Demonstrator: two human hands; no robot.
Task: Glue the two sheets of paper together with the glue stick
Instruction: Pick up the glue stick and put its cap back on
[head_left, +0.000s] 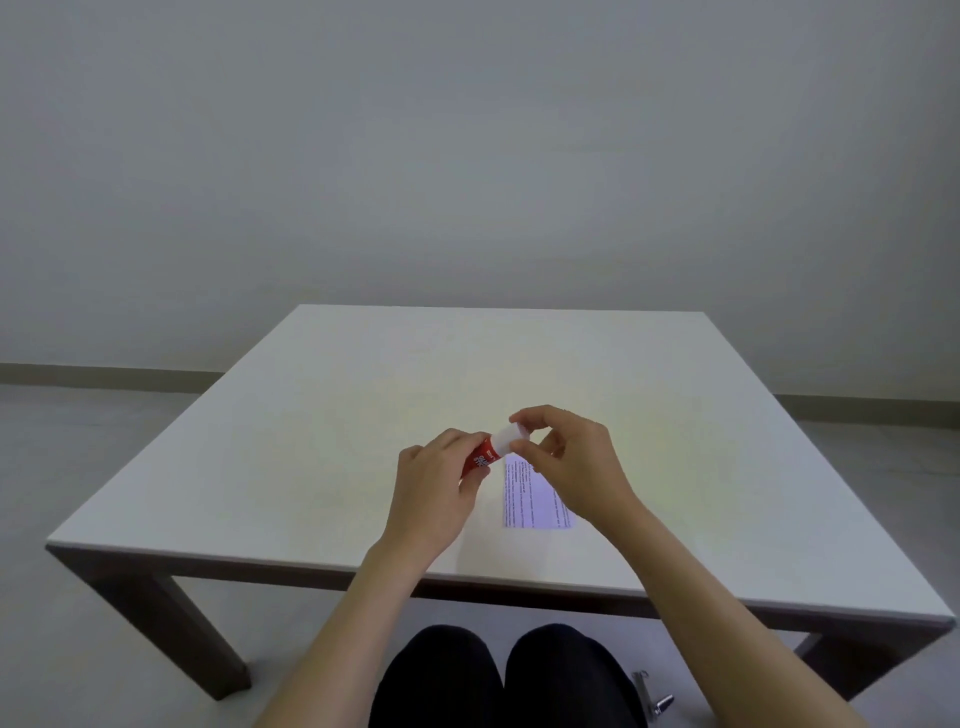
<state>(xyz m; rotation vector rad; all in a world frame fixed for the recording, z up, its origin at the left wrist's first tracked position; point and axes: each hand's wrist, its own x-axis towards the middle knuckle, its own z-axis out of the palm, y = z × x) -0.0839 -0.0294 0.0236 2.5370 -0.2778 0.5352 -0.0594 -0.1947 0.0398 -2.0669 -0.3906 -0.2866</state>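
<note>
My left hand (434, 488) grips the red glue stick (480, 458) steady above the counter (311, 415) while my right hand (566, 457) pinches its white cap (506, 435), likely to uncap, printed paper (535, 501) waiting below

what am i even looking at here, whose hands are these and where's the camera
There is no machine here: the camera sits on a person's head and looks forward and down, so you see their own two bare arms reaching out over a white table. Their knees show at the bottom edge. The left hand holds the red body of a glue stick, and the right hand pinches its white cap, which is on the stick. On the table below the hands lies printed paper, partly hidden by the right hand; I can make out only one sheet. A small metal object lies on the floor.
</note>
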